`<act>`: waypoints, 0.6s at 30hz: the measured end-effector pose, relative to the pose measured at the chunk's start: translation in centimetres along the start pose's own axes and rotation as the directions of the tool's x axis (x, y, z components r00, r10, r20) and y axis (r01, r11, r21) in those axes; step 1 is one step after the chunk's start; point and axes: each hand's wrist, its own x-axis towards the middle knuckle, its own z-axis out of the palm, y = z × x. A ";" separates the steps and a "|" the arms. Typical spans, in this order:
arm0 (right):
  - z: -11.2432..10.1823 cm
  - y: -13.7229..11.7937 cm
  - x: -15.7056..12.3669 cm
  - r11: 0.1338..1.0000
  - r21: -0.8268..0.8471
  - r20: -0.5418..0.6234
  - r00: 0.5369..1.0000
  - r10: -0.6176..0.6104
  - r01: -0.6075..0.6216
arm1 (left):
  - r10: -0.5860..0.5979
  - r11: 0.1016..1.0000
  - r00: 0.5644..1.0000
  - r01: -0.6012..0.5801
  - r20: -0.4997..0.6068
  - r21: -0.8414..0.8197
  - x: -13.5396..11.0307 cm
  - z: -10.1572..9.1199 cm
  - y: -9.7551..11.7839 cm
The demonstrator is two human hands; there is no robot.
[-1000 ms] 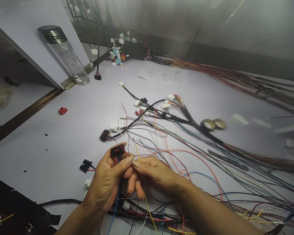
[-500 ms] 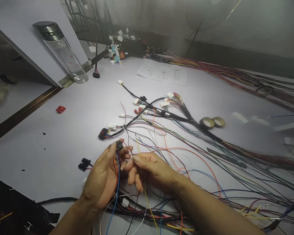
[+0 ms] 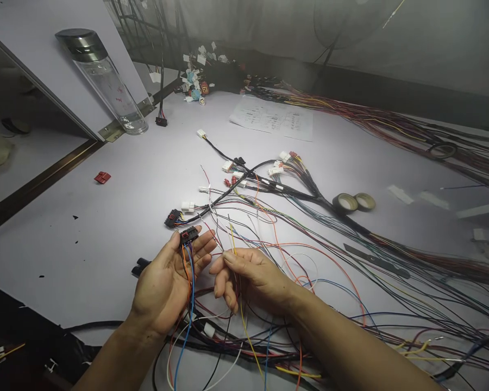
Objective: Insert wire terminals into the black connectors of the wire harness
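My left hand [image 3: 163,288] is palm up and holds a black connector [image 3: 188,235] between thumb and fingers. Blue, orange and dark wires [image 3: 192,282] run down from it across the palm. Just to the right, my right hand [image 3: 252,277] pinches several thin wires between thumb and index finger, a yellow wire [image 3: 243,320] among them. Its other fingers are curled loosely. Bare wire ends with crimped terminals stick up above the pinch. Another black connector [image 3: 173,218] and a white connector [image 3: 188,207] lie on the table just beyond my left hand.
A wiring harness [image 3: 297,193] with several connectors crosses the table. Two tape rolls [image 3: 346,203] and a flat dark blade-like tool [image 3: 377,262] lie to the right. A glass bottle [image 3: 110,89], a red connector [image 3: 102,177] and a printed sheet [image 3: 271,117] sit farther off.
My left hand has turned the black connector so its face shows more, and moved slightly left, away from the right hand. The right hand keeps its pinch on the wires. The view has shifted slightly.
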 end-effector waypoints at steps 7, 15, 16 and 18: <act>-0.1 0.0 0.0 1.000 -0.005 0.007 1.000 -0.008 0.008 | -0.025 1.000 0.999 0.025 0.023 -0.008 0.0 -0.1 0.1; -0.1 0.1 0.0 0.999 -0.040 -0.009 1.000 -0.013 0.012 | -0.064 0.998 0.997 0.063 -0.033 -0.020 0.2 -0.1 0.1; -0.1 0.1 0.0 0.999 -0.041 -0.008 1.000 -0.014 0.014 | -0.071 0.997 0.997 0.070 -0.035 -0.026 0.2 -0.1 0.1; 0.0 0.1 0.0 0.999 -0.043 -0.010 1.000 -0.014 0.014 | -0.087 0.996 0.996 0.085 -0.034 -0.040 0.1 0.0 0.1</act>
